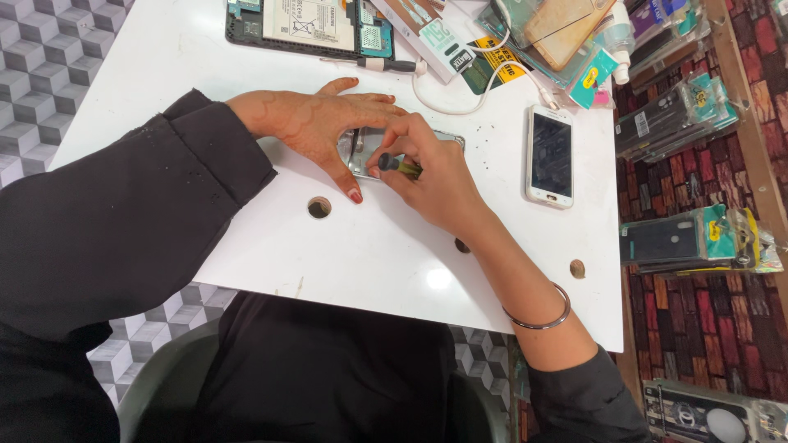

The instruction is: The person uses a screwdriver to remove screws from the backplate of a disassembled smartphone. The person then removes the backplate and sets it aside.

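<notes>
we see a small screwdriver (400,166) pinched between the thumb and fingertips of the right hand (431,176), its dark cap toward nine o'clock and its greenish shaft running toward three o'clock, so its long axis lies nearly level across the picture. only a short stretch of it shows; the rest, tip included, is buried under the curled fingers, so we cannot tell where the tip lands. it sits at the nine o'clock edge of the right hand, just over the near edge of an opened phone (361,148) that lies flat on the white table (361,254).

the phone's long axis also seems to run nine to three, but both hands cover most of it; only a silvery patch and a corner at about two o'clock of the right hand peek out. the left hand (316,123) lies flat, fingers spread, pressing on the phone from ten o'clock, its thumb reaching down toward six o'clock beside the tool.

at three o'clock of the hands, apart from them, a white phone (551,156) lies face up, long axis twelve to six. at twelve o'clock a second screwdriver (373,63) lies beside an opened tablet (300,25), which the top edge cuts off. a white cable (472,102) loops nearby.
</notes>
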